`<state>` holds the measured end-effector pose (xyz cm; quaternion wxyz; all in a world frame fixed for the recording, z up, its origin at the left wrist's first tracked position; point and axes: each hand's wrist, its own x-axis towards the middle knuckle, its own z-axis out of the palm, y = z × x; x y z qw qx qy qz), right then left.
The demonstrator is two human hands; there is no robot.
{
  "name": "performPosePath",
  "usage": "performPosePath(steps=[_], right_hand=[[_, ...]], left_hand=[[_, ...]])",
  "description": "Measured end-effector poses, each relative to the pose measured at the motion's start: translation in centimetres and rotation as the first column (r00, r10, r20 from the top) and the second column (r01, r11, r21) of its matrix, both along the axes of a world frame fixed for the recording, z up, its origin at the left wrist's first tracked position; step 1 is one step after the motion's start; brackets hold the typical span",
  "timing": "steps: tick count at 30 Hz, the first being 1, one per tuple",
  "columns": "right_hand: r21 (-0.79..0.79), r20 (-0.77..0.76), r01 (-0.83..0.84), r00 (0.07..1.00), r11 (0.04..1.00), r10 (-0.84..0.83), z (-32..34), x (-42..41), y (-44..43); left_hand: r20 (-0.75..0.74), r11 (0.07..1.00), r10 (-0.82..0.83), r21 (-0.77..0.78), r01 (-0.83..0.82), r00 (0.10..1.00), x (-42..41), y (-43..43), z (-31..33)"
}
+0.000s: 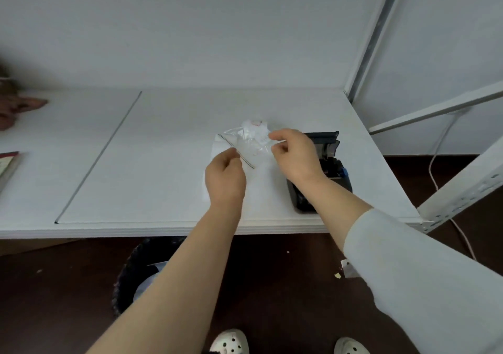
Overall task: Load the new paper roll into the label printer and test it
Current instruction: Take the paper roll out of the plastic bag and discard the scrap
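Note:
A clear plastic zip bag (249, 144) is held just above the white table (152, 163), with something white with red print inside near its far end; I cannot tell if it is the paper roll. My left hand (224, 175) pinches the bag's near edge by the zip strip. My right hand (295, 153) grips the bag's right side. The black label printer (330, 160) stands at the table's right, lid raised, partly hidden behind my right wrist.
A white sheet (217, 149) lies under the bag. White shelf posts (462, 190) rise to the right, with a cable (435, 163) hanging behind. A dark bin (136, 272) stands on the floor below the table edge. A book corner (8, 165) lies far left.

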<state>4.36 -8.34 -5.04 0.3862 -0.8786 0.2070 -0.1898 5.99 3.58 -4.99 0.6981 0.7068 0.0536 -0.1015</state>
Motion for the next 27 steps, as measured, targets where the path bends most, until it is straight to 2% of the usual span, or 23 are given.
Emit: performPosePath(steps=[6, 12, 15, 17, 20, 22, 24, 25, 27], right_hand=[[-0.076, -0.189, -0.089, 0.979, 0.993, 0.073, -1.1, 4.5, 0.9], [0.122, -0.355, -0.281, 0.883, 0.952, 0.306, -3.1, 5.9, 3.9], [-0.015, -0.471, -0.355, 0.827, 0.935, 0.307, -4.3, 6.6, 4.7], [-0.102, -0.499, -0.373, 0.821, 0.922, 0.276, -5.1, 6.9, 4.9], [-0.166, -0.388, -0.322, 0.89, 0.932, 0.238, -5.5, 6.8, 5.0], [-0.079, -0.264, -0.232, 0.943, 0.969, 0.204, -4.8, 6.8, 4.9], [0.189, -0.106, -0.074, 0.99, 0.979, 0.096, -3.4, 6.9, 4.7], [0.392, -0.03, -0.018, 0.999, 0.92, 0.032, -2.5, 6.8, 4.6], [0.708, 0.044, -0.005, 0.998, 0.706, -0.037, -0.7, 6.3, 4.4]], left_hand=[[0.063, 0.979, 0.011, 0.204, -0.024, 0.998, 4.2, 2.6, -0.9], [-0.044, 0.943, -0.048, 0.328, 0.059, 0.998, 5.8, 3.9, -2.4], [-0.115, 0.948, -0.051, 0.306, 0.084, 0.992, 6.0, 4.2, -3.1], [-0.15, 0.96, -0.047, 0.265, 0.086, 0.988, 6.2, 4.3, -3.5], [-0.159, 0.974, -0.035, 0.216, 0.069, 0.987, 6.5, 4.8, -3.7], [-0.15, 0.98, -0.03, 0.192, 0.059, 0.988, 6.4, 5.1, -3.4], [-0.137, 0.982, -0.044, 0.174, 0.068, 0.99, 6.4, 5.3, -2.7], [-0.138, 0.984, -0.051, 0.162, 0.074, 0.989, 6.2, 5.3, -2.2], [-0.146, 0.99, -0.063, 0.116, 0.08, 0.987, 5.9, 5.4, -1.0]])
